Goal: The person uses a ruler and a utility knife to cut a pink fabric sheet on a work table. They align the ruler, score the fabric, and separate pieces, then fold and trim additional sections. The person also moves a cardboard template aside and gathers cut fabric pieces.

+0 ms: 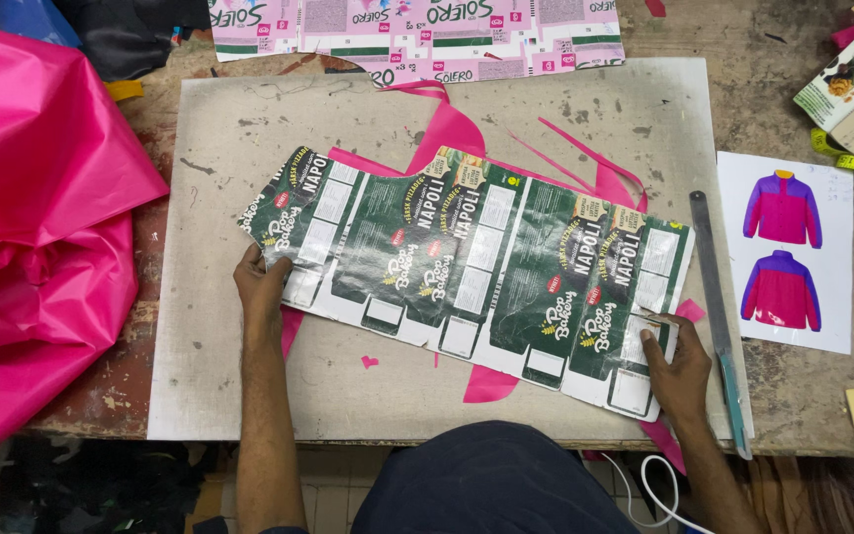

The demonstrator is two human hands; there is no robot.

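Note:
A long dark green and white printed foil sheet point(467, 262) lies flat across a grey cutting board point(249, 376). Under it lie pieces of bright pink fabric point(452, 129), showing at the top and below the sheet. My left hand point(261, 287) presses the sheet's left end with fingers spread. At the lower right corner, my right hand point(674, 366) presses down on the sheet, fingers flat. Neither hand holds a tool.
A metal ruler point(716, 307) lies along the board's right edge. A white paper with two jacket drawings point(785, 252) sits to its right. A big heap of pink fabric point(32, 227) fills the left. A pink printed foil sheet point(417, 30) lies at the top.

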